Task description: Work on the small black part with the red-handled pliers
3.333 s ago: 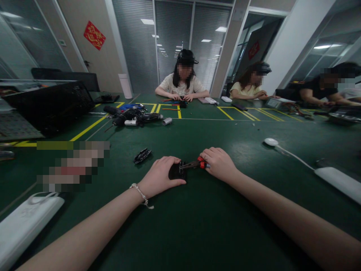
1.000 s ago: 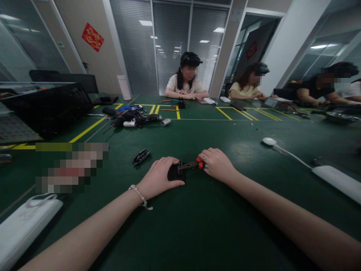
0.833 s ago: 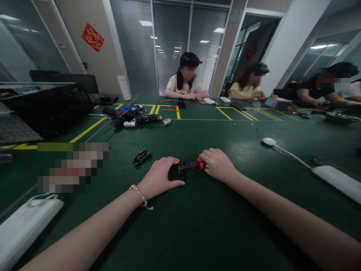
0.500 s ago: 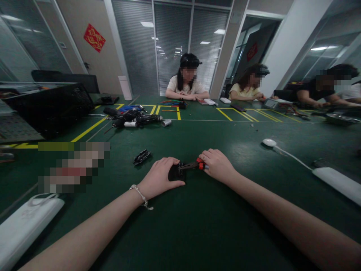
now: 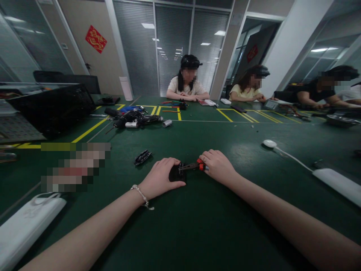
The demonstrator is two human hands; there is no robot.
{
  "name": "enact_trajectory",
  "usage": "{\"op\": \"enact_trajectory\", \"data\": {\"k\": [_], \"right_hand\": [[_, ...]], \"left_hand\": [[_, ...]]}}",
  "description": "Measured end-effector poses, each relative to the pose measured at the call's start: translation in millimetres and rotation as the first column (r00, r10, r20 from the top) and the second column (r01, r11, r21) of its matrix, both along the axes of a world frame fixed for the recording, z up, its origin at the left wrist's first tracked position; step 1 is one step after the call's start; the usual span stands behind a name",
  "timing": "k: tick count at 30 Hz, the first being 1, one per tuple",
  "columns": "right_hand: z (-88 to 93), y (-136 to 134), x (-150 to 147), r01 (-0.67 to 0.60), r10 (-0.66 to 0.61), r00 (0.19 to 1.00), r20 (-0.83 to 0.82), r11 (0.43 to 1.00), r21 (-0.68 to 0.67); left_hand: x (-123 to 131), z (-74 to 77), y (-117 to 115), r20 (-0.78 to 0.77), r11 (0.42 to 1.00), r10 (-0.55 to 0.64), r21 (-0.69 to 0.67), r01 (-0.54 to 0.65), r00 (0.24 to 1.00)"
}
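Note:
My left hand [image 5: 160, 177] lies curled over a small black part [image 5: 177, 174] on the green table [image 5: 180, 233], pressing it down. My right hand [image 5: 217, 165] is closed on red-handled pliers [image 5: 194, 165], and the pliers' tip touches the black part between my hands. Most of the part is hidden under my left fingers.
A second small black piece [image 5: 142, 157] lies left of my hands. A heap of tools [image 5: 132, 117] sits farther back. A white case [image 5: 28, 226] is at the near left, a white power strip [image 5: 337, 184] with its cable at the right. Three people work across the table.
Nothing has visibly changed apart from a slight shift of the camera; both hands stay on the black part and the pliers.

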State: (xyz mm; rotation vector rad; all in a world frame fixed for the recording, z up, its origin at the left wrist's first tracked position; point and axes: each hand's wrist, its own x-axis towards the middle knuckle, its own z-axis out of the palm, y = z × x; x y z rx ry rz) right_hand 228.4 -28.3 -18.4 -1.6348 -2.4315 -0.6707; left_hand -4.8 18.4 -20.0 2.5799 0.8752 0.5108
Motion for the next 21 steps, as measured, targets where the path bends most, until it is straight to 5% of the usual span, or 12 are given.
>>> {"op": "enact_trajectory", "data": {"k": [21], "right_hand": [[1.2, -0.3, -0.3, -0.007, 0.007, 1.000, 0.007, 1.000, 0.008]], "left_hand": [[0.8, -0.1, -1.2, 0.004, 1.000, 0.002, 0.022, -0.002, 1.000]]}}
